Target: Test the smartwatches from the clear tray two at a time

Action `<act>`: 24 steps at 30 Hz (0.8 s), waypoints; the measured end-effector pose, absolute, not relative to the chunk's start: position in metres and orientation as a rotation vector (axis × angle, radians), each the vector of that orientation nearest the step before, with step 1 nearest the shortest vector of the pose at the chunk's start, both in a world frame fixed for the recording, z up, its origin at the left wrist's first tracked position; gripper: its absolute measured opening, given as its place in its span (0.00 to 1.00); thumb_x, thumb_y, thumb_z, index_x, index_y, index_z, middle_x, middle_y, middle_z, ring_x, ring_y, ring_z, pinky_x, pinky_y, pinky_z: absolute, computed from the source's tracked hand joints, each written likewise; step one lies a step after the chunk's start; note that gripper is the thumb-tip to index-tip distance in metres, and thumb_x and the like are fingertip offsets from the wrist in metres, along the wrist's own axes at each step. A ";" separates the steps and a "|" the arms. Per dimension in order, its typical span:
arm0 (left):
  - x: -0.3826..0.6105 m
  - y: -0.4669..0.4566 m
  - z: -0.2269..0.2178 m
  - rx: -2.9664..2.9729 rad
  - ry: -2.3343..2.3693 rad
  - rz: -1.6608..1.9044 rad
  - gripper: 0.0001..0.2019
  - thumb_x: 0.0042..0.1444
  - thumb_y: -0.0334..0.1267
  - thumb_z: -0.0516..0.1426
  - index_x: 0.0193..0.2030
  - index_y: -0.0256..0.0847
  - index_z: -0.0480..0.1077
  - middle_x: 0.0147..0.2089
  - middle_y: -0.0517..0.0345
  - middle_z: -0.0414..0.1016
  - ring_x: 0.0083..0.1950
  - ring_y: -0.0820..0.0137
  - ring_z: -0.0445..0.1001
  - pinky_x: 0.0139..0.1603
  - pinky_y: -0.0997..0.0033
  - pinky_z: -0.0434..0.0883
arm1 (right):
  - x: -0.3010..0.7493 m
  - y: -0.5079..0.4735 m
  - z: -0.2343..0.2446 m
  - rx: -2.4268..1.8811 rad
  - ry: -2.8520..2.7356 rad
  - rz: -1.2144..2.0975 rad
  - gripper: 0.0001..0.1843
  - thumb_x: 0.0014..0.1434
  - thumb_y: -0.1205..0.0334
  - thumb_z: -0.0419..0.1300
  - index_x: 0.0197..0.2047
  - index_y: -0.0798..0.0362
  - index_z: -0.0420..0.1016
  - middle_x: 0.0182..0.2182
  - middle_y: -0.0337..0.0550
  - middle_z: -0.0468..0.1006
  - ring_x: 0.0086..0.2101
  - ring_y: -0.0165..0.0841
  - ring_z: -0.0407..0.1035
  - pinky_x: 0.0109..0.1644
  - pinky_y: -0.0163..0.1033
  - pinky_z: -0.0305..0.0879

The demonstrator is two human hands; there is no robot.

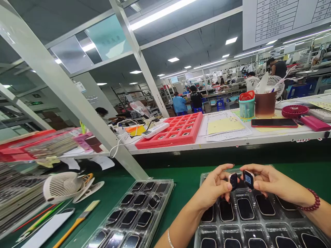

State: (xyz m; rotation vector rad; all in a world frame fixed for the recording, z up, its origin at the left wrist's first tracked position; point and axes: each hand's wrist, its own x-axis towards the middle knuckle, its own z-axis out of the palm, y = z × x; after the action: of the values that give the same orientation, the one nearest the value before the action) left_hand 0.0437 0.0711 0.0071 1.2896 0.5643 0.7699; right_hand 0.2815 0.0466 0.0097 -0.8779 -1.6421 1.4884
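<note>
We pinch a small black watch-like device (233, 181) between the thumb and fingertips of our left hand (213, 186), and a second black device with a QR code on its face (248, 179) in the same way in our right hand (271, 182). Both hands are closed in a firm grasp, and the two devices sit just beside each other at the centre of our view, held above a clear plastic blister tray (204, 234). Its compartments hold rows of dark, round-cornered devices. A beaded red bracelet (311, 203) circles our right wrist, and a thin pale bangle (169, 239) circles our left. The tray rests on a green bench mat (181, 182). At eight o'clock lies a second clear tray (165, 203) of similar devices, and beyond it a yellow-handled brush (77, 220). A small white fan (62, 187) stands at nine o'clock. On the white shelf at eleven o'clock sits a red foam tray (147, 144) with a white handheld device (155, 130) on it. At one o'clock, a teal cup (247, 108) and a copper-coloured cup (265, 104) stand behind a black phone (274, 123). Far off at twelve o'clock, co-workers (196, 98) sit at benches.
</note>
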 end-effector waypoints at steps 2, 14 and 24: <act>0.043 0.072 0.006 1.294 0.562 0.765 0.32 0.47 0.44 0.67 0.58 0.43 0.63 0.44 0.55 0.72 0.21 0.82 0.70 0.19 0.81 0.59 | 0.281 0.047 0.009 -0.873 -1.656 1.488 0.29 0.56 0.49 0.66 0.58 0.52 0.69 0.35 0.42 0.73 0.26 0.27 0.62 0.25 0.31 0.67; 0.043 0.074 0.004 1.307 0.573 0.736 0.32 0.46 0.45 0.67 0.57 0.42 0.64 0.44 0.54 0.73 0.20 0.83 0.69 0.19 0.82 0.59 | 0.280 0.045 0.007 -0.879 -1.709 1.468 0.31 0.58 0.49 0.64 0.61 0.50 0.66 0.35 0.41 0.70 0.26 0.27 0.58 0.26 0.31 0.65; 0.044 0.071 0.005 1.307 0.582 0.733 0.30 0.46 0.44 0.67 0.55 0.41 0.65 0.41 0.56 0.72 0.20 0.82 0.69 0.20 0.81 0.62 | 0.281 0.045 0.004 -0.927 -1.718 1.434 0.29 0.58 0.51 0.64 0.60 0.51 0.67 0.26 0.36 0.67 0.24 0.27 0.58 0.25 0.31 0.66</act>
State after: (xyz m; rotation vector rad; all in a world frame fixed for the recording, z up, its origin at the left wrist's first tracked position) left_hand 0.0441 0.0710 0.0049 1.3073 0.5818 0.7331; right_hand 0.2806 0.0445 0.0038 -0.9274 -1.7182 1.4337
